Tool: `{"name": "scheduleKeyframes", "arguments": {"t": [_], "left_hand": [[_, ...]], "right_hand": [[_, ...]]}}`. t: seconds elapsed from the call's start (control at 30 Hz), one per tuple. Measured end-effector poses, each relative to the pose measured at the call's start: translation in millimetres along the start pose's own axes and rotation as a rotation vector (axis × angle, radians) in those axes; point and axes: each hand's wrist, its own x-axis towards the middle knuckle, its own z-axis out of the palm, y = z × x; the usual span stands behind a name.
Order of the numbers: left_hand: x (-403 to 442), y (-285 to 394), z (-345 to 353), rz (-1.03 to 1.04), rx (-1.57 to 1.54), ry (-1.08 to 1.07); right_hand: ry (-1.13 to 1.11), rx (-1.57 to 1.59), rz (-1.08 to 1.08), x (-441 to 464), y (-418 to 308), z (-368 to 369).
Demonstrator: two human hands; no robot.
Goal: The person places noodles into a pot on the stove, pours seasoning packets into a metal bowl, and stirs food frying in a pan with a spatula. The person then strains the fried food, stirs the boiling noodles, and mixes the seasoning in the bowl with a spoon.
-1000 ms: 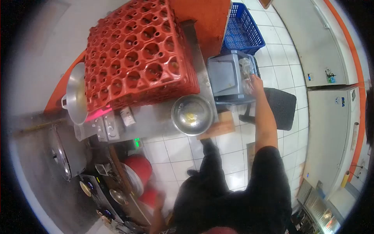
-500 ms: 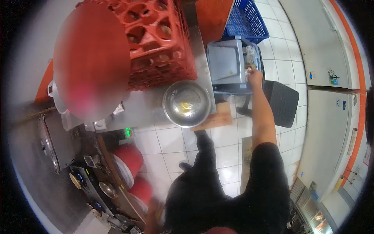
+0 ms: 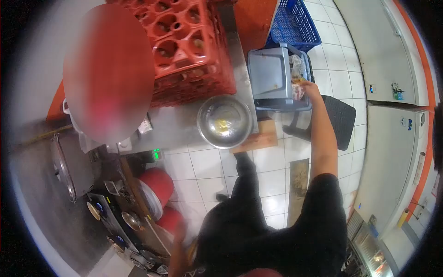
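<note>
My right hand (image 3: 311,91) reaches over the open side of a grey-blue lidded bin (image 3: 256,105), its fingers stretched out above the contents. Just under the fingertips lies a crumpled white and reddish wrapper-like piece (image 3: 297,93), beside clear plastic (image 3: 297,67) in the bin. My left hand (image 3: 179,233) hangs low at the left of my body, smeared by motion, so its fingers cannot be made out. A round steel bowl (image 3: 208,131) with a yellow patch inside sits at the corner of the metal table (image 3: 175,124), between my two hands.
Red plastic crates (image 3: 194,69) with round holes are stacked on the table. A blue basket (image 3: 309,27) stands behind the bin, and a black stool-like item (image 3: 339,122) beside it. Red tubs (image 3: 159,182) and a stove (image 3: 113,221) are at left, white refrigerators (image 3: 392,152) at right.
My right hand has shifted slightly right, and the pale piece at its fingertips now shows lower, among the bin's contents. My left hand has moved up a little. The view has shifted slightly.
</note>
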Motion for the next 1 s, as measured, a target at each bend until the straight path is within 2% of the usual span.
{"name": "scheduleKeyframes", "arguments": {"t": [0.07, 0.13, 0.17, 0.2, 0.23, 0.27, 0.3, 0.33, 0.37, 0.4, 0.47, 0.5, 0.53, 0.57, 0.6, 0.63, 0.67, 0.7, 0.77, 0.8, 0.87, 0.9, 0.93, 0.97, 1.0], "left_hand": [[0.1, 15.6, 0.8, 0.07, 0.075, -0.096], [-10.4, 38.4, 9.5, 0.033, 0.066, -0.045], [-18.1, 45.2, 13.5, -0.01, 0.063, 0.012], [-21.5, 40.2, 11.1, 0.007, 0.15, 0.037], [-23.7, 32.6, 8.2, 0.014, 0.225, 0.078], [-30.1, 28.3, 8.7, 0.061, 0.303, 0.135], [-38.1, 27.4, 6.3, 0.088, 0.382, 0.199], [-47.1, 20.4, 6.6, 0.071, 0.319, 0.252], [-54.8, 14.9, 5.4, 0.058, 0.257, 0.304], [-65.0, 7.2, 4.0, 0.066, 0.168, 0.334], [-94.5, -26.0, 1.4, 0.049, 0.0, 0.442], [-100.7, -45.2, 4.0, 0.096, 0.029, 0.488], [-109.6, -65.6, 6.7, 0.147, 0.063, 0.529], [-115.8, -95.1, 10.5, 0.136, -0.001, 0.587], [-119.2, -131.3, 15.2, 0.125, -0.001, 0.609], [-124.4, -168.2, 19.5, 0.111, 0.012, 0.616], [-140.5, -190.5, 19.1, 0.091, 0.036, 0.633], [-152.3, -217.4, 13.2, 0.083, 0.01, 0.659], [-178.7, -264.0, 35.9, -0.183, -0.181, 0.732], [-195.6, -293.6, 43.4, -0.197, -0.209, 0.745], [-218.2, -349.0, 58.8, -0.261, -0.418, 0.945], [-228.9, -374.6, 67.9, -0.313, -0.285, 1.067], [-225.4, -434.2, 95.2, -0.306, -0.179, 1.121], [-225.1, -471.3, 121.0, -0.282, -0.402, 1.217], [-231.3, -492.2, 136.0, -0.369, -0.409, 1.194]], "right_hand": [[0.239, 0.029, -0.023, -39.4, -34.5, -8.2], [0.612, -0.02, -0.098, -75.8, -47.6, -4.1], [0.737, -0.207, -0.054, -93.0, -38.3, -4.6], [0.686, -0.253, 0.169, -135.8, -79.1, 2.4], [0.886, 0.017, 0.016, -98.9, 47.6, 2.1], [0.756, 0.093, 0.207, -176.1, -36.8, 25.2], [0.905, -0.075, 0.404, -197.8, -25.3, 51.9], [0.733, -0.159, 0.583, -263.3, -101.6, 81.7], [0.619, -0.092, 0.525, -274.2, -46.0, 98.7], [0.35, 0.065, 0.517, -281.9, 2.5, 124.3], [-0.408, 0.242, 0.681, -314.2, 37.9, 184.1], [-0.749, 0.175, 0.74, -337.3, 33.7, 220.7], [-0.997, 0.057, 0.731, -359.2, 23.4, 258.0], [-0.962, -0.291, 0.642, -396.2, -1.6, 318.4], [-1.148, -0.374, 0.53, -423.8, -30.4, 360.8], [-1.316, -0.532, 0.196, -452.5, -58.7, 397.8], [-1.235, -0.488, 0.196, -478.4, -66.8, 436.1], [-1.426, -0.448, 0.069, -496.5, -86.1, 467.9], [-1.394, -0.537, 0.09, -512.1, -95.4, 535.2], [-1.424, -0.55, 0.091, -531.5, -106.0, 564.7], [-1.294, -0.763, -0.029, -586.8, -134.7, 619.3], [-1.344, -0.815, -0.111, -612.6, -137.1, 648.2], [-1.388, -0.87, -0.185, -635.8, -134.4, 667.8], [-1.438, -0.854, -0.158, -666.8, -136.2, 683.1], [-1.487, -0.833, -0.131, -706.1, -140.4, 695.4]]}}
